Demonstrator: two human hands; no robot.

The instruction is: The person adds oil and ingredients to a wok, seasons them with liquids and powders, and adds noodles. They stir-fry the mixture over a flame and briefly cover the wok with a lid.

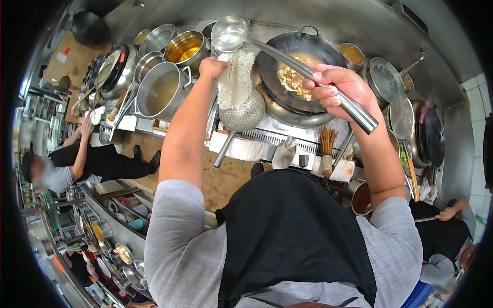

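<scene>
My right hand [345,91] is wrapped round the handle of a long steel ladle [230,34]. The ladle slants across the wok to the upper left, its bowl above and beyond my left hand. My left hand [212,68] is closed at the edge of a white textured cloth [235,84], which hangs beside the wok; the fingertips are partly hidden. Right of the cloth, a black wok [270,66] on the stove holds brownish sliced food [294,79] in some liquid. Below the cloth lies a perforated skimmer [243,113], its handle toward me.
To the left stand a large pot [162,97] of broth and a pan [185,47] of amber liquid. A bamboo brush [326,146] stands at the stove's front edge. A mesh strainer [401,117] is at right. Co-workers stand at far left [77,161] and lower right [442,231].
</scene>
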